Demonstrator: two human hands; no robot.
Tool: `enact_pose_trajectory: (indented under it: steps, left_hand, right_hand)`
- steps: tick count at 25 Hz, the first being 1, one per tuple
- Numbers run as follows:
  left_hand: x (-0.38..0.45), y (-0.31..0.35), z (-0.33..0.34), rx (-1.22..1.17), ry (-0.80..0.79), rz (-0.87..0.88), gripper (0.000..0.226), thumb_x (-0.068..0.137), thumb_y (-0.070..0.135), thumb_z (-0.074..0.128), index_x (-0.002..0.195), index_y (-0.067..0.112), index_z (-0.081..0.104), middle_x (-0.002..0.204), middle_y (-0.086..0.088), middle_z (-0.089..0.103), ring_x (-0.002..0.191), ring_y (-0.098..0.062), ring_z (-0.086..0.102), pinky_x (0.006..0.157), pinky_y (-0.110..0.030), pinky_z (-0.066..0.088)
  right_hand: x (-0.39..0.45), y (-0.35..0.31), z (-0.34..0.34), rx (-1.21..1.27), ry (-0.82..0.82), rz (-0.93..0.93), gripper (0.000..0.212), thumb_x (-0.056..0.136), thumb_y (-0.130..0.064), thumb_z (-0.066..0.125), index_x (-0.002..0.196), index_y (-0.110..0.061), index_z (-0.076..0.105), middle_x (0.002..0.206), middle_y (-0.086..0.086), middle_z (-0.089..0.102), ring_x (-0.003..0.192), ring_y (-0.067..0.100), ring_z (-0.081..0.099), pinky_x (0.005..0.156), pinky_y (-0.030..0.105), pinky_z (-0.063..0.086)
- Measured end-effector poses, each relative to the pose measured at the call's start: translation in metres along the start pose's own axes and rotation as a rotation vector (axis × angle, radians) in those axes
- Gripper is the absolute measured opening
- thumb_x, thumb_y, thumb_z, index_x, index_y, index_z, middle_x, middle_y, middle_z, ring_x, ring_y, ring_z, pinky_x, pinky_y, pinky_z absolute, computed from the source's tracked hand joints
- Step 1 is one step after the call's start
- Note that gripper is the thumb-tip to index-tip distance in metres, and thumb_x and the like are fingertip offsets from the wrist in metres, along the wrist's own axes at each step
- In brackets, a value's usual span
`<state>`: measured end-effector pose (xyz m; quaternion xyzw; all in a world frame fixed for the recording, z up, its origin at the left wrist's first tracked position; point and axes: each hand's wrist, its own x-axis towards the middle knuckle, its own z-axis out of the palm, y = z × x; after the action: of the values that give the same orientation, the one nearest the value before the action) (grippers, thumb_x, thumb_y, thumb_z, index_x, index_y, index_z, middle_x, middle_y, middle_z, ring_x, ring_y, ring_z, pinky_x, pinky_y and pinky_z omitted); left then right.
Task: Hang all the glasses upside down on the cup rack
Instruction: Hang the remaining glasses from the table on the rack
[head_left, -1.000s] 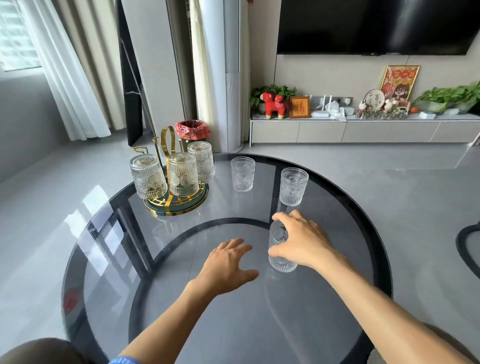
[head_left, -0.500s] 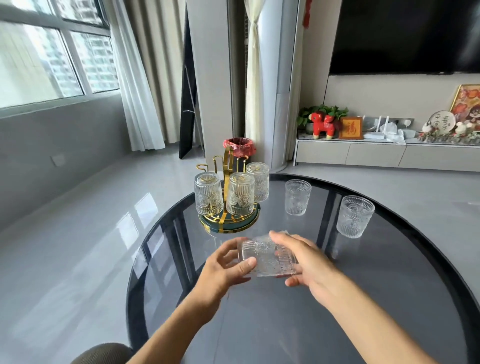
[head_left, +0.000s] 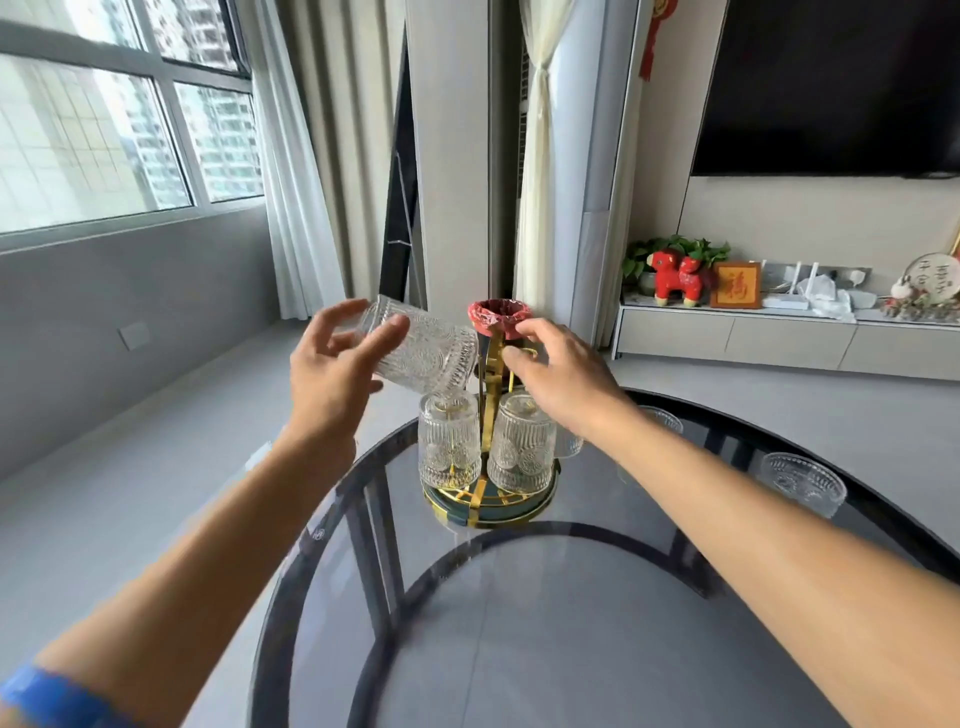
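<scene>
A living room with a big window, pale curtains and a dark screen on the wall surrounds a round smoked-glass table (head_left: 597, 649) with a black rim. Near its far side stands the cup rack (head_left: 488, 499), a gold wire frame rising from a round green-and-gold base, with at least 2 glasses already hanging mouth-down on it: the left hung glass (head_left: 449, 441) and the right hung glass (head_left: 522, 444). The left hand (head_left: 332, 374) grips a ribbed, embossed clear glass (head_left: 423, 348) around its base end, fingers curled, holding it tipped nearly sideways above the rack with its mouth towards the centre post, probably so the rim can be swung down over a free prong. The right hand (head_left: 558, 379) is loosely open, holding nothing, its fingertips at the gold upper arm of the rack, seemingly to steady it. 2 upright glasses wait on the table to the right: the near glass (head_left: 802, 480) and the far glass (head_left: 662, 418), partly hidden behind the right forearm. All are thick pressed glass, heavy-looking and slippery.
</scene>
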<state>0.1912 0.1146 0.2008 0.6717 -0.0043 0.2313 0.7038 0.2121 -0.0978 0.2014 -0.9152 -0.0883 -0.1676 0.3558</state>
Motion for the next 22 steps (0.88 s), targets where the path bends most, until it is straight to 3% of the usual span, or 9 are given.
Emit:
enact_pose_trajectory:
  steps: [3, 6, 9, 10, 12, 15, 17, 22]
  left_hand:
    - [0.041, -0.009, 0.007, 0.077, 0.029, 0.04, 0.046, 0.069, 0.033, 0.086, 0.111, 0.031, 0.066, 0.102, 0.002, 0.065, 0.091, -0.013, 0.067, 0.077, -0.031, 0.056]
    - [0.068, -0.023, 0.016, 0.253, 0.011, 0.046, 0.05, 0.065, 0.03, 0.088, 0.11, 0.033, 0.067, 0.114, 0.002, 0.067, 0.109, -0.019, 0.063, 0.098, -0.035, 0.05]
    - [0.082, -0.031, 0.027, 0.522, -0.049, 0.06, 0.053, 0.064, 0.029, 0.087, 0.111, 0.036, 0.066, 0.112, 0.007, 0.063, 0.099, -0.016, 0.061, 0.087, -0.028, 0.046]
    - [0.086, -0.033, 0.03, 0.606, -0.081, 0.05, 0.053, 0.064, 0.027, 0.087, 0.112, 0.037, 0.065, 0.111, 0.006, 0.062, 0.098, -0.017, 0.06, 0.084, -0.027, 0.045]
    - [0.091, -0.039, 0.035, 0.708, -0.147, 0.01, 0.054, 0.067, 0.023, 0.085, 0.115, 0.035, 0.065, 0.116, 0.001, 0.064, 0.099, -0.02, 0.058, 0.083, -0.029, 0.045]
    - [0.093, -0.05, 0.038, 0.83, -0.249, -0.003, 0.054, 0.069, 0.018, 0.085, 0.117, 0.032, 0.064, 0.13, -0.005, 0.061, 0.105, -0.023, 0.056, 0.084, -0.028, 0.041]
    - [0.093, -0.056, 0.04, 0.901, -0.297, -0.002, 0.052, 0.068, 0.013, 0.084, 0.115, 0.029, 0.065, 0.131, -0.008, 0.061, 0.109, -0.026, 0.058, 0.083, -0.029, 0.042]
    - [0.1, -0.063, 0.057, 0.946, -0.328, -0.106, 0.026, 0.064, 0.012, 0.078, 0.089, 0.019, 0.073, 0.11, -0.007, 0.07, 0.099, -0.025, 0.062, 0.081, -0.035, 0.054]
  right_hand:
    - [0.038, -0.001, 0.021, -0.299, -0.218, -0.081, 0.05, 0.095, -0.03, 0.043, 0.143, -0.022, 0.038, 0.154, -0.006, 0.034, 0.132, 0.024, 0.041, 0.101, 0.042, 0.039]
    - [0.049, 0.002, 0.031, -0.43, -0.244, -0.096, 0.048, 0.09, -0.018, 0.045, 0.138, -0.015, 0.044, 0.146, 0.002, 0.045, 0.126, 0.029, 0.047, 0.103, 0.049, 0.041]
    - [0.049, -0.001, 0.026, -0.44, -0.205, -0.102, 0.048, 0.083, -0.008, 0.048, 0.13, -0.014, 0.052, 0.132, 0.005, 0.056, 0.104, 0.027, 0.056, 0.083, 0.035, 0.049]
    - [0.047, -0.002, 0.026, -0.46, -0.213, -0.118, 0.046, 0.082, -0.006, 0.048, 0.128, -0.013, 0.053, 0.13, 0.005, 0.057, 0.095, 0.024, 0.054, 0.069, 0.026, 0.044]
    - [0.044, -0.005, 0.025, -0.488, -0.224, -0.15, 0.042, 0.082, -0.004, 0.05, 0.124, -0.01, 0.053, 0.129, 0.005, 0.056, 0.086, 0.02, 0.046, 0.052, 0.021, 0.029]
    - [0.039, -0.01, 0.02, -0.479, -0.225, -0.142, 0.037, 0.082, -0.006, 0.05, 0.118, -0.011, 0.054, 0.128, 0.004, 0.056, 0.089, 0.022, 0.045, 0.057, 0.028, 0.029]
    - [0.037, -0.01, 0.017, -0.478, -0.233, -0.15, 0.037, 0.082, -0.004, 0.049, 0.118, -0.011, 0.053, 0.127, 0.005, 0.056, 0.089, 0.023, 0.047, 0.052, 0.028, 0.024]
    - [0.039, -0.009, 0.013, -0.453, -0.234, -0.136, 0.031, 0.083, -0.002, 0.05, 0.113, -0.009, 0.056, 0.103, 0.007, 0.057, 0.065, 0.015, 0.042, 0.046, 0.023, 0.02]
